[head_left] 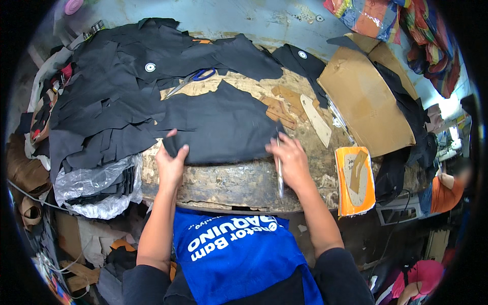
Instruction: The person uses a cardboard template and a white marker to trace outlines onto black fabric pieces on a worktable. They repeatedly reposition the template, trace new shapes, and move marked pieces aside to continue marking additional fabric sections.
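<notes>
A black leather-like sheet (218, 127) lies on the worn wooden table in front of me. My left hand (172, 161) pinches its near left corner, which curls up between thumb and fingers. At the sheet's right end is my right hand (291, 158), its fingers closed round a slim silver pen-like tool (280, 178). That tool stands roughly upright in the picture, its lower end past the sheet's near edge. Some of the right fingertips touch or nearly touch the sheet; which, I cannot tell. Beyond the sheet rest scissors (193, 80) with blue handles, blades pointing left.
Black sheets (112, 91) pile up on the left, above a clear plastic bag (96, 190) of black pieces. Pattern pieces (314, 119) lie right of the sheet. An orange-edged pad (342, 185) and a cardboard box (366, 101) stand farther right. People (450, 190) are at far right.
</notes>
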Tool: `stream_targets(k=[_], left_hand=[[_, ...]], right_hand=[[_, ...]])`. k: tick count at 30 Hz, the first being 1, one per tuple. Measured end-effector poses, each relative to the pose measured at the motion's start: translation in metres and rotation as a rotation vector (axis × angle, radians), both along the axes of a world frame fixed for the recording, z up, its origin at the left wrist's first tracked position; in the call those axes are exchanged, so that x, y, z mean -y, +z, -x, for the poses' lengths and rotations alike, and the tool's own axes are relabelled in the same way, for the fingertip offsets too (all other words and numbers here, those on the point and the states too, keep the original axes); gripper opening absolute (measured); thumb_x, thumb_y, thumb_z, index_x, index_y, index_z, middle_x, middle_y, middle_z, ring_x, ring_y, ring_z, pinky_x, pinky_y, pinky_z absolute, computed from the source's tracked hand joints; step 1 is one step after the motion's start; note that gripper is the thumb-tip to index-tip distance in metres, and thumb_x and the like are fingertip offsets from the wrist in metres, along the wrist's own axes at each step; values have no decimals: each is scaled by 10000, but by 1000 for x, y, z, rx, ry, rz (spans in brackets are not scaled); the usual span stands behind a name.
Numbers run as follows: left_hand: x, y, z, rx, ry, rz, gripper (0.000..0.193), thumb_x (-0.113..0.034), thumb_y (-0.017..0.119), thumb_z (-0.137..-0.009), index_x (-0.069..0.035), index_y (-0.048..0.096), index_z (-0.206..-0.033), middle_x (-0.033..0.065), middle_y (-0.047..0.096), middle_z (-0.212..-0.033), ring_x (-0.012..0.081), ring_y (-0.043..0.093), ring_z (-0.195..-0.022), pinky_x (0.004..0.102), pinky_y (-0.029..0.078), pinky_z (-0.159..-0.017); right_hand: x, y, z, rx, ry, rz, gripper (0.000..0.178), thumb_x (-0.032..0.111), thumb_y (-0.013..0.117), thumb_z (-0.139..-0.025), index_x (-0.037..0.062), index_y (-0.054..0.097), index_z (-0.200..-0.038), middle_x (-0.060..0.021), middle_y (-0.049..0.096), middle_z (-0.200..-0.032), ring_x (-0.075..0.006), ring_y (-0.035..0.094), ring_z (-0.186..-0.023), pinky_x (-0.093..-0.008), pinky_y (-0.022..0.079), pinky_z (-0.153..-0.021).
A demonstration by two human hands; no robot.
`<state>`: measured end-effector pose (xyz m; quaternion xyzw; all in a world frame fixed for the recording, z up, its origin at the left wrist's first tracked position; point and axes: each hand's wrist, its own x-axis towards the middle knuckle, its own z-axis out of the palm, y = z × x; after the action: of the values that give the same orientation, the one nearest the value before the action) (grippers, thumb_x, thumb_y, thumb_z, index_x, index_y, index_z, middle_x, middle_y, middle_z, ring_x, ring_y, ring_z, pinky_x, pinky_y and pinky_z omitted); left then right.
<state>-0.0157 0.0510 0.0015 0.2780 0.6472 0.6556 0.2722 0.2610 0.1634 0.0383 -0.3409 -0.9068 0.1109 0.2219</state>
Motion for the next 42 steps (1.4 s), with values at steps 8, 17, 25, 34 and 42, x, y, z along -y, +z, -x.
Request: stream_targets(k=[8,17,25,34,42], left_hand=[[54,-2,-35,-235,-66,58,477,24,637,-781,33,519,-1243,124,658,-1016,164,613,-929,287,475,-836],[54,3,-32,-264,-60,6,535,29,612,-809,17,452,-1320,135,593,-1162,168,572,-1023,283,443,-896],[69,-1,6,-114,-61,48,594,132,549,-765,6,435,-1334,-6,515,-915,11,378,-672,146,326,-614],[74,-4,17,-179,37,-10,507,99,589,-779,15,499,-1270,51,577,-991,47,498,-729,176,421,-677],[58,38,-61,-782,-95,-19,222,20,678,-733,-11,649,-951,116,657,-907,265,620,-903,341,485,-830]], right_hand=[[79,-14,80,28,362,262,528,328,663,-807,87,514,-1252,-127,495,-1342,-300,402,-1300,-485,315,-1041],[23,-20,-68,-4,-288,91,333,180,611,-863,72,563,-1174,-174,566,-1219,-329,512,-1162,-473,360,-994],[-90,-11,-106,-24,-648,70,367,97,725,-732,14,628,-1075,-212,660,-901,-367,633,-906,-410,495,-791],[-82,-2,-107,-254,-730,-39,106,45,536,-868,-12,613,-915,-94,584,-620,-211,584,-540,-353,479,-520],[18,-5,-61,-630,-273,958,127,72,564,-891,-2,618,-980,-19,610,-681,-69,539,-499,-205,425,-413]])
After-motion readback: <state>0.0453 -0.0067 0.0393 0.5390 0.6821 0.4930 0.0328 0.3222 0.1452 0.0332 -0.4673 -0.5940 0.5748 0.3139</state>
